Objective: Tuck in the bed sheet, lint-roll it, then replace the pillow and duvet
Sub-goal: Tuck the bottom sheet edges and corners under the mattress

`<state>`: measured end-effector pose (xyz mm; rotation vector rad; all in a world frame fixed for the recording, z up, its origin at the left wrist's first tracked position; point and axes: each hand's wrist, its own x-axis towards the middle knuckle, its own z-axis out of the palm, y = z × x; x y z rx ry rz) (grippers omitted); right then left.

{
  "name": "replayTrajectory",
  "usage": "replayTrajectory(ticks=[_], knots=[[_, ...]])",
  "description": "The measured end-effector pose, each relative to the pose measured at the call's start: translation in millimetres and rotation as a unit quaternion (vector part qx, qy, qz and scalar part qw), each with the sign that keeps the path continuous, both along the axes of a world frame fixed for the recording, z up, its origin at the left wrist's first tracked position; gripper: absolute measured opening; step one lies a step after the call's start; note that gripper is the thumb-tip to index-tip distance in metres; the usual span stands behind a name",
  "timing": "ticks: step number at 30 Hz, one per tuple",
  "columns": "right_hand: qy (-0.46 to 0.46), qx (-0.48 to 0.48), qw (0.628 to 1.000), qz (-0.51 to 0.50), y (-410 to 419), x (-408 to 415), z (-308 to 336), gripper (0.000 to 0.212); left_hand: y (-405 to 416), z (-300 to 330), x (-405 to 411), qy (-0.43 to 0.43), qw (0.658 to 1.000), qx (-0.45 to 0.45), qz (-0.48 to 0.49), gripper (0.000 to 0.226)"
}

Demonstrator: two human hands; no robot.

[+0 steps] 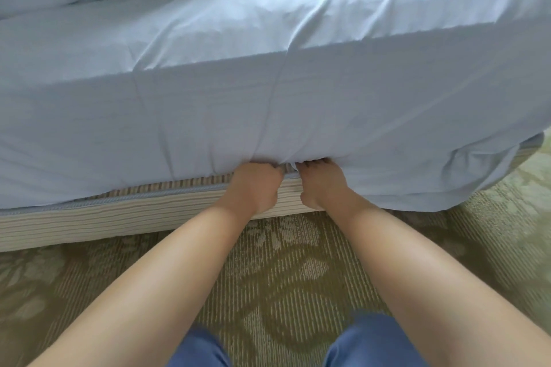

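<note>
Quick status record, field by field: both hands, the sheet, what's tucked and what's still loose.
left hand: fingers curled, gripping the lower edge of the pale blue cotton bed sheet
right hand: fingers pushed under the same edge, beside the left hand
tucked: stretch to the left, where the striped beige bed base shows
loose: sheet hangs past the base at the right corner
floor: green patterned carpet
lint roller: not in view

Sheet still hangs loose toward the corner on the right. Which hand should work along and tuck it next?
Right hand, probably: it grips the sheet beside the loose flap, nearer that corner. The left hand would have to cross over.
</note>
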<state>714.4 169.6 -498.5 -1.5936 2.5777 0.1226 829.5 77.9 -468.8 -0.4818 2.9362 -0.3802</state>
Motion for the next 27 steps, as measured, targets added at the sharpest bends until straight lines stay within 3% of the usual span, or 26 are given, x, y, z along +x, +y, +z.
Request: replayTrajectory(ticks=[3,10,16,23,27], knots=[[-0.012,-0.011,1.000,0.017,5.8,-2.9,-2.3,0.065,1.9,1.7,-9.7,0.021,0.999,-0.001,-0.040,0.035],[-0.029,-0.042,0.998,0.049,29.6,-2.7,2.5,0.078,4.6,-6.3,-14.2,0.008,0.999,0.043,-0.031,0.024],[0.082,0.009,0.993,-0.084,65.2,-5.0,3.8,0.077,-1.6,2.6,-29.2,-0.035,0.994,0.092,-0.047,0.028],[0.092,-0.039,0.987,-0.122,40.3,-28.0,-11.6,0.052,12.5,-3.1,-48.8,-0.036,0.997,0.044,-0.060,0.027],[0.102,-0.108,0.985,-0.084,41.4,-46.0,-22.1,0.054,17.5,-12.6,-56.9,-0.019,0.997,0.027,-0.070,0.030]])
